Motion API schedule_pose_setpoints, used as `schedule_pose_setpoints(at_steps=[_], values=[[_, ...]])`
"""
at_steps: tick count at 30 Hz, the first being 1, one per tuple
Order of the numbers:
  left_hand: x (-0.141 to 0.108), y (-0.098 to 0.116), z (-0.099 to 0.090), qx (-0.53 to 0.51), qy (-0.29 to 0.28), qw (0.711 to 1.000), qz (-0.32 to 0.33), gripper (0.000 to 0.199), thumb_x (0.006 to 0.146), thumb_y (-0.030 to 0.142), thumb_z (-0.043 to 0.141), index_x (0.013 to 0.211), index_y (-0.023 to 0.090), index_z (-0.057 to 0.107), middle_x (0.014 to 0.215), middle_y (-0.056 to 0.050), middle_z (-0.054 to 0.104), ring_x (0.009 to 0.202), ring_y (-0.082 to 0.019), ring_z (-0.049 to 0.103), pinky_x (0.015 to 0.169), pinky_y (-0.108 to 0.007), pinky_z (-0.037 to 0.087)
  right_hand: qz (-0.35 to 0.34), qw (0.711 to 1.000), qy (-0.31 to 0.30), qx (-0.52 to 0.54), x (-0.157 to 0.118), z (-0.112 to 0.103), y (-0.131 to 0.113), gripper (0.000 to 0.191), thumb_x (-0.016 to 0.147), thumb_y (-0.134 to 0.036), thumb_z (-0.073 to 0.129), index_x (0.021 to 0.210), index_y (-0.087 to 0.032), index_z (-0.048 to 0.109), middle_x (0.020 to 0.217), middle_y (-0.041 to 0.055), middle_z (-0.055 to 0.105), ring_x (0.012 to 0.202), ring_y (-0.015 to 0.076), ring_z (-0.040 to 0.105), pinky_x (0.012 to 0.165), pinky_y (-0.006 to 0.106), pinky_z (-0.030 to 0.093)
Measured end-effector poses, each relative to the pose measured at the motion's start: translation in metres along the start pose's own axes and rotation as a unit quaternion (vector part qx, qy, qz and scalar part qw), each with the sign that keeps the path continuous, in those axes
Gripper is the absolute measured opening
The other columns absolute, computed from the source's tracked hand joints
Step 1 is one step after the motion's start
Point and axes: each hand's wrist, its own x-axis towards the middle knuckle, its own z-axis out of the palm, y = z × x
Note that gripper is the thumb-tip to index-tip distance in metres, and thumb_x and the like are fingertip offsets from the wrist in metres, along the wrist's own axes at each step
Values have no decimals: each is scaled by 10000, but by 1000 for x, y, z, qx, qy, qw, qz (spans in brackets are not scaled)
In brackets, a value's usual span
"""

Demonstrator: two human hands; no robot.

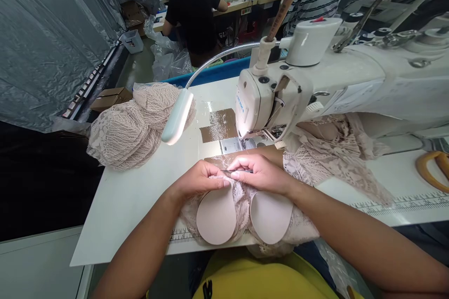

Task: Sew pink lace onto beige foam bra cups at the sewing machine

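Note:
A beige lace bra (240, 210) lies at the table's front edge, the pale, smooth insides of its two cups (216, 217) facing up. My left hand (203, 178) pinches the lace at the top of the left cup between thumb and fingers. Close beside it, my right hand (257, 174) is closed around a thin dark tool (242, 171), its tip at the lace by my left fingertips. The tool's exact kind is hidden by my fingers. Just beyond my hands stands the needle area of a white sewing machine (256, 103).
Stacked lace cups (122, 135) sit at the left under a small lamp (177, 117). More lace fabric (326, 149) lies right of the needle, with orange-handled scissors (433, 170) at far right. A ruler strip (185, 237) runs along the front edge. Another person (192, 14) sits beyond.

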Motion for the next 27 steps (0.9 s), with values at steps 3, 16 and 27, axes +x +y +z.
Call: schedule_pose_setpoints(at_steps=[3, 16, 27], values=[[0, -1, 0, -2, -2, 1000, 9, 349, 696, 427, 722, 625, 110, 595, 567, 24, 410, 543, -81, 358, 501, -224, 269, 21, 1000, 20, 10, 0, 0, 3, 210, 825, -354, 603, 930, -175, 637, 804, 15, 635, 732, 146, 585, 645, 269, 467], [0, -5, -5, -12, 6, 999, 35, 348, 783, 448, 636, 740, 103, 617, 623, 6, 499, 570, -92, 438, 543, -221, 340, 77, 997, -24, -22, -2, 7, -7, 219, 795, -359, 605, 687, -174, 558, 603, -31, 529, 514, 103, 509, 471, 226, 397], [-2, 2, -17, -1, 219, 965, 146, 239, 793, 365, 639, 757, 130, 666, 667, 1, 589, 654, -102, 524, 660, -220, 418, 81, 996, -8, -44, -4, 3, -10, 122, 777, -236, 531, 668, -193, 499, 611, -38, 509, 530, 113, 534, 482, 221, 406]])
